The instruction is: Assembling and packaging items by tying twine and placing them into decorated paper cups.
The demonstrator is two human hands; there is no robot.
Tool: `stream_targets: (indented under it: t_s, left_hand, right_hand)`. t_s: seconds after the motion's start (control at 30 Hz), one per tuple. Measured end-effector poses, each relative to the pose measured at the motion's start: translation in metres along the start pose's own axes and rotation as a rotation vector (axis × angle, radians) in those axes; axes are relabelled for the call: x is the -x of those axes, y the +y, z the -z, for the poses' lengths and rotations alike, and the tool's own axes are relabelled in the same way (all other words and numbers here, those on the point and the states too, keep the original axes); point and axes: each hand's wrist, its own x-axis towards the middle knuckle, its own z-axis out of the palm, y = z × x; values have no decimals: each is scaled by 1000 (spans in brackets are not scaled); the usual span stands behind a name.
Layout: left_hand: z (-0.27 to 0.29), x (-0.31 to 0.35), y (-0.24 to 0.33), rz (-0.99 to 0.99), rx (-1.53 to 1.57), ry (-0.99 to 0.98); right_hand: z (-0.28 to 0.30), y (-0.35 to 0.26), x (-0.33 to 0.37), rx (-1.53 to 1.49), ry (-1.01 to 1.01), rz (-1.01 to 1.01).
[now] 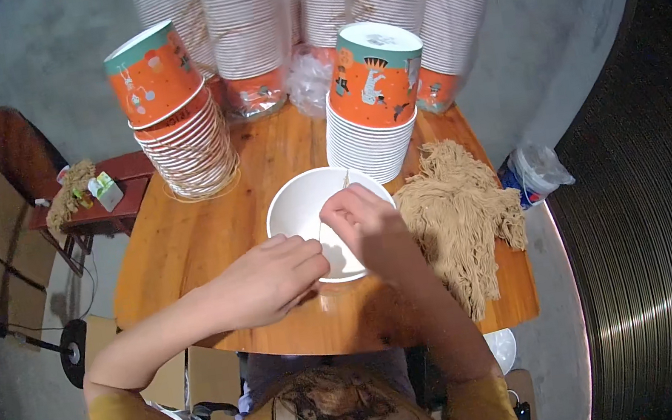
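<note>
Head view: the white paper bowl [301, 206] lies at table centre. The left hand [264, 280], at its seven o'clock, pinches the rim; the right hand [368, 227], at four o'clock, grips a thin tan string [345, 179]. The leaning cup stack [184, 137] at ten o'clock could topple if nudged.

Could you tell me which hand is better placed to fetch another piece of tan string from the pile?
Probably the right hand: the tan string pile lies just beside it, while the left hand grips the white paper bowl on the far side.
</note>
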Motion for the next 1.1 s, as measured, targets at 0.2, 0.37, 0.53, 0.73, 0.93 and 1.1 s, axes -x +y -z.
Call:
stream_targets:
  t_s: [0.2,0.37,0.53,0.73,0.93,1.1]
  left_hand:
    - [21,30,-4,26,-9,109]
    - [46,54,-24,94,4,163]
    - [76,83,-37,205,82,308]
    - [124,143,-29,484,-126,1083]
    - [110,189,-16,468,-302,1489]
    - [62,191,-30,656,71,1358]
  right_hand:
    - [47,-20,9,-219,-229,-117]
    - [33,-17,10,-512,-722,-273]
    - [2,-46,-31,-229,-796,111]
    - [-75,-69,-120,-614,-629,13]
    - [-153,-78,-250,-1474,-354,-63]
    - [-193,-51,-284,-1609,-76,-377]
